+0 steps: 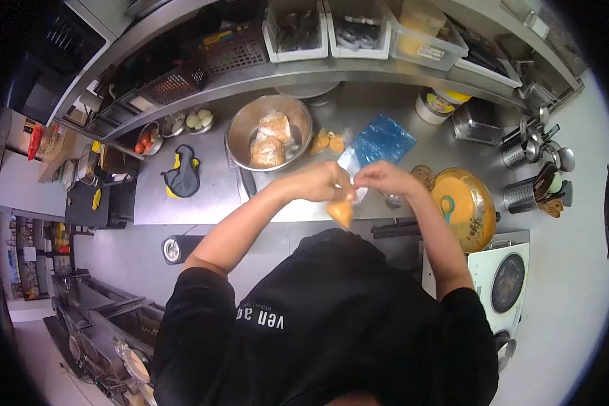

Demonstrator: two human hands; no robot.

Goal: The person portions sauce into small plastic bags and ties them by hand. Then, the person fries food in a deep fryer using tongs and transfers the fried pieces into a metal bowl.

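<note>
Near the counter's front edge, my left hand is closed on the gathered top of a small plastic bag of orange sauce, which hangs below it. Close on its right, my right hand pinches at the same gathered top, fingertips nearly touching the left ones. Behind both hands lies a blue plastic packet with a white lower part. A few small filled orange bags rest beside a steel bowl that holds larger wrapped bags. To the right stands a wide pan of orange sauce with a teal-handled utensil in it.
A black and yellow glove and a knife lie on the steel counter at left. Utensil holders and a white hob are at right. A shelf with bins overhangs the back.
</note>
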